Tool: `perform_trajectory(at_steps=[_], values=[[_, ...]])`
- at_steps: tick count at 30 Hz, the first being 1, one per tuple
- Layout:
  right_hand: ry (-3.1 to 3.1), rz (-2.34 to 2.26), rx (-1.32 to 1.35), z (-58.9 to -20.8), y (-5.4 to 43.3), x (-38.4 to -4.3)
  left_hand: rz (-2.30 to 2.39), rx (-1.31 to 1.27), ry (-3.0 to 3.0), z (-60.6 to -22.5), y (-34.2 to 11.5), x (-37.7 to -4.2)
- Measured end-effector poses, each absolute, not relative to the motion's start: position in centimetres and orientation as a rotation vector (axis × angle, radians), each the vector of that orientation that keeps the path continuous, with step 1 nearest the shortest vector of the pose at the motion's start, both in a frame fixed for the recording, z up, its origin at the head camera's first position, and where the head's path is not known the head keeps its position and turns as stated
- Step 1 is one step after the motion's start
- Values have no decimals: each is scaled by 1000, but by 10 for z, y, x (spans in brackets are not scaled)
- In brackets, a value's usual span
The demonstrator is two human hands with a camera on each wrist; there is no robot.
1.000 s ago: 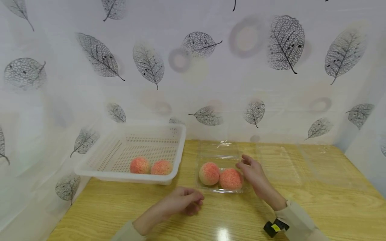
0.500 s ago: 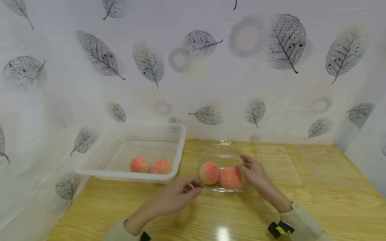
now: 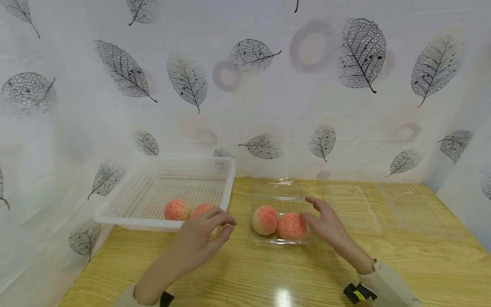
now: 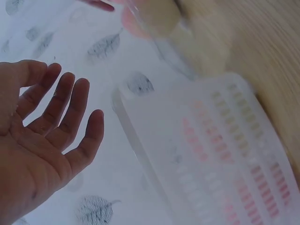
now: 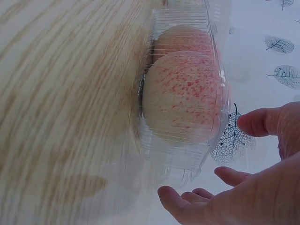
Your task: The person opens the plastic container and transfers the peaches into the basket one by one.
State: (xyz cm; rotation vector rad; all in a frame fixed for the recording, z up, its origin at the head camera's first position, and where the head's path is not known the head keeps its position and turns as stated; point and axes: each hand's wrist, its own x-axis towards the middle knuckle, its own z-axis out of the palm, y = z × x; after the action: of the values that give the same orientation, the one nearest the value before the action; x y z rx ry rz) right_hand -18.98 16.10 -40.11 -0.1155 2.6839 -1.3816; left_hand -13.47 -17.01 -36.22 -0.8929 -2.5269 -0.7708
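Note:
A clear plastic clamshell box (image 3: 278, 199) stands in mid-table with its lid raised at the back. Inside lie two pink-and-yellow peaches, a left one (image 3: 265, 220) and a right one (image 3: 293, 227). Beside the box's right side hovers my right hand (image 3: 326, 224), fingers spread and holding nothing; the right wrist view shows that hand (image 5: 248, 187) apart from the box wall (image 5: 178, 154). My left hand (image 3: 195, 241) is at the basket's near right corner, partly covering a peach (image 3: 201, 209). In the left wrist view its fingers (image 4: 72, 110) are loosely bent around nothing.
The white perforated basket (image 3: 142, 222) at the left also holds another peach (image 3: 176, 209). More clear plastic boxes (image 3: 354, 204) lie on the wooden table (image 3: 402, 264) at the right. A leaf-printed curtain (image 3: 268, 106) hangs behind and at the sides.
My left hand has moved left from in front of the clamshell box to the basket's near corner, its fingers opening out. My right hand has barely moved beside the box.

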Motion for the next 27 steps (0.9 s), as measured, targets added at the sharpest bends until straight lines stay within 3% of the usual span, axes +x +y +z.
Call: perform_trajectory(at_steps=[16, 27], values=[[2866, -1317, -255, -398, 166, -184, -475, -521, -2431, -377, -260, -127], [3039, -1195, -752, -406, 168, -186, -363, -490, -2424, -383, -279, -123]])
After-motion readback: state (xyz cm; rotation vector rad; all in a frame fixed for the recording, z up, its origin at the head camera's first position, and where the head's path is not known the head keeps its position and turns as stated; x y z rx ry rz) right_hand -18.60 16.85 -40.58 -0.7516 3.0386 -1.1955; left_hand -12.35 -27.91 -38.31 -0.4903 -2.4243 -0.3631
